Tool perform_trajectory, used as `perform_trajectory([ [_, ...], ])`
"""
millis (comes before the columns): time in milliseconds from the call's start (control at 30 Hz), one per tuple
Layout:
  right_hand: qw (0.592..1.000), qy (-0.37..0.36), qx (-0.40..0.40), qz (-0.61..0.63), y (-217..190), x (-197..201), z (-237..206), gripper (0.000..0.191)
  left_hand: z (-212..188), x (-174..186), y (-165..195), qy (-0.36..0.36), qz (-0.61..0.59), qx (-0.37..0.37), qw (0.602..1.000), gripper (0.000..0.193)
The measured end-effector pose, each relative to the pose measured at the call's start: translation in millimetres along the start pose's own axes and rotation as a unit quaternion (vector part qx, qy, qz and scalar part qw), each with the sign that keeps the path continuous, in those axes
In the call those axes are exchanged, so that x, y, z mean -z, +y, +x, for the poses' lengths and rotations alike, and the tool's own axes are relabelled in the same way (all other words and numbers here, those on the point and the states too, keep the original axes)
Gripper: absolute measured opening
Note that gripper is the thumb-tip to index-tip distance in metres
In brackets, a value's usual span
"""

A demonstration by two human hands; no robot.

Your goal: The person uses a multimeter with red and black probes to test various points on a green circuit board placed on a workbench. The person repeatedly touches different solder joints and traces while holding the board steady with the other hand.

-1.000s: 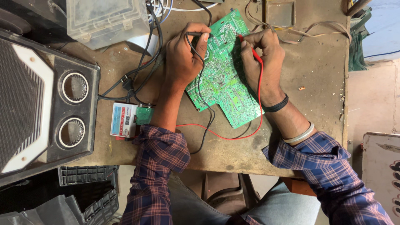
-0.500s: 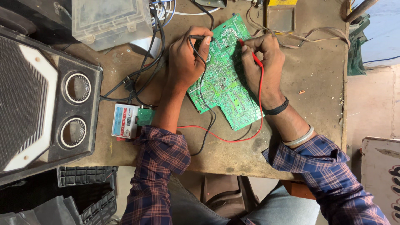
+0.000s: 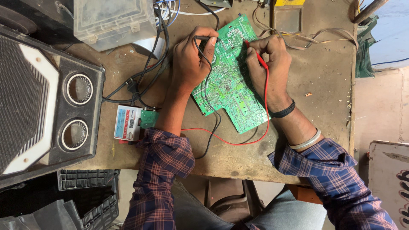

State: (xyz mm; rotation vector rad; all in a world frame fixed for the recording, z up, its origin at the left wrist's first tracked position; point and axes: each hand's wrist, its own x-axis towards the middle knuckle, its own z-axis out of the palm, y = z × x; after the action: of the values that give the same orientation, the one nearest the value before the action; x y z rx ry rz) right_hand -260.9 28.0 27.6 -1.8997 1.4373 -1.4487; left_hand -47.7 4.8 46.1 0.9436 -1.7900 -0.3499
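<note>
Green printed circuit board point(image 3: 232, 81), solder side up, lying tilted near the middle of a worn brown wooden workbench point(image 3: 324, 110). Left hand point(image 3: 191, 59) curled tight, thumb and forefinger pinched narrow around a slim black test probe point(image 3: 208, 38), tip down on the board's upper left edge. Right hand point(image 3: 270, 64) likewise closed small, fingers pinched around a slim red test probe point(image 3: 255, 54), tip on the board's upper middle; heel of the hand resting over the board's right side. Both hands close together, board between and beneath them.

Red lead wire point(image 3: 238, 142) looping from the right hand down past the board's lower edge and back left toward a small white handheld meter with a blue face point(image 3: 128, 123), lying beside the left forearm near the bench's front left. Black lead wire point(image 3: 211, 136) running down across the board and off its lower edge.

Black band and pale bangle on the right wrist; both sleeves blue-and-red plaid, rolled up. Large black speaker cabinet with two round ports point(image 3: 47, 106) at far left, just beside the meter. Clear plastic lidded box point(image 3: 113, 19) at upper left, tangle of black cables point(image 3: 145, 72) below it.
</note>
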Motion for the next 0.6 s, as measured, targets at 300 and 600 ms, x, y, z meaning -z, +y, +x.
perform_trajectory([
  [300, 1.000, -0.005, 0.017, 0.004, -2.1, -0.8, -0.6, 0.008, 0.0, 0.3, -0.5, 0.000, 0.006, -0.001, 1.000, 0.009],
  [600, 0.999, 0.002, -0.020, 0.036, -5.1, -1.8, 1.5, 0.010, 0.6, 1.1, 0.4, 0.001, 0.001, 0.004, 1.000, 0.009],
])
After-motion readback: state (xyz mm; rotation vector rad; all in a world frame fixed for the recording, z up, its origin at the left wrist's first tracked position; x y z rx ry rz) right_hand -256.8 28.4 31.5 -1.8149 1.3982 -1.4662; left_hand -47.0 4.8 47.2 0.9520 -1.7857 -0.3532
